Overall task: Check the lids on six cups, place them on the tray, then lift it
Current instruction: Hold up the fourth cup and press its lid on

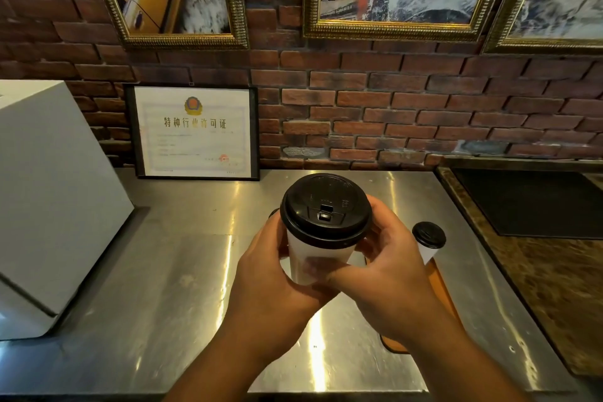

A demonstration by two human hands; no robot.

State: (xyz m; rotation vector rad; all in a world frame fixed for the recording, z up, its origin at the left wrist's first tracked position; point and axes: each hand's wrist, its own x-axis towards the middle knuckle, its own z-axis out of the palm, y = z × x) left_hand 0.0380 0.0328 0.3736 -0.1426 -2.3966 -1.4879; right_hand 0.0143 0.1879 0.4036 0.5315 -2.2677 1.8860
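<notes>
While the left hand (270, 271) and right hand (381, 268) curl their fingers round the white paper cup (310, 259), held above the orange tray (443, 290) on the steel counter (163, 271), its black plastic lid (326, 209) faces up, likely for checking.

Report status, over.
Left hand, right hand both grip white cup, held above steel counter. Black lid on. Second lidded cup at far end of orange tray. Nothing seen in the way.
</notes>
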